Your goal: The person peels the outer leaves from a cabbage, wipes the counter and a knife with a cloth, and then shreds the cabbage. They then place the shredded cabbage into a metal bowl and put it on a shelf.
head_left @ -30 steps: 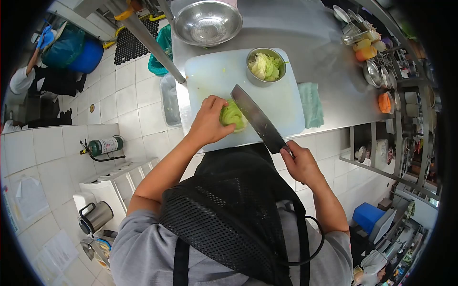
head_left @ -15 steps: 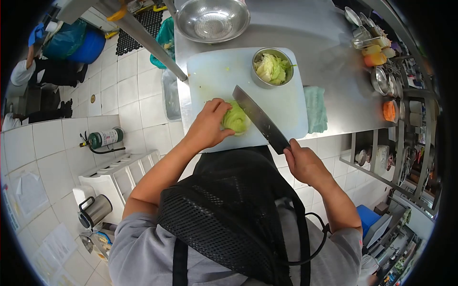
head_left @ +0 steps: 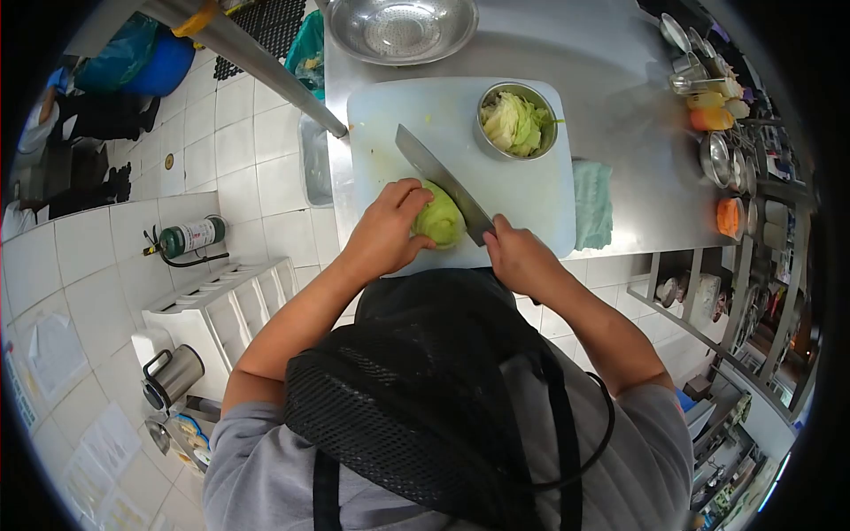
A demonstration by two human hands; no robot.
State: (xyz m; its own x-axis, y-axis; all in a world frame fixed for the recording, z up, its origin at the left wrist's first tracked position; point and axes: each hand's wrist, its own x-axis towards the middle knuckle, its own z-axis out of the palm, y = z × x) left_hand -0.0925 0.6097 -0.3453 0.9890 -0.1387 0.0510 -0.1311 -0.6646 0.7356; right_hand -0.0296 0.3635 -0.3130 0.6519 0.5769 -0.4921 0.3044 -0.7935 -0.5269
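My left hand (head_left: 387, 227) is closed round the left side of a green lettuce piece (head_left: 440, 219) near the front edge of the white cutting board (head_left: 381, 124). The fingers of my right hand (head_left: 521, 257) wrap round the handle of a large knife (head_left: 447, 184). Its blade slants up and to the left over the board, along the right side of the lettuce; whether it touches, I cannot tell. A metal bowl (head_left: 490, 146) holding cut lettuce leaves (head_left: 513, 123) stands at the board's back right.
A perforated steel bowl (head_left: 403, 31) sits behind the board. A green cloth (head_left: 592, 203) lies to its right. A metal post (head_left: 266, 71) rises at the left table edge. Bowls and bottles (head_left: 711, 119) line the far right. Another person (head_left: 97, 115) is at the upper left.
My right hand and the knife have moved left and up, bringing the blade closer to the lettuce. My left hand still holds the lettuce. The whole view has shifted slightly.
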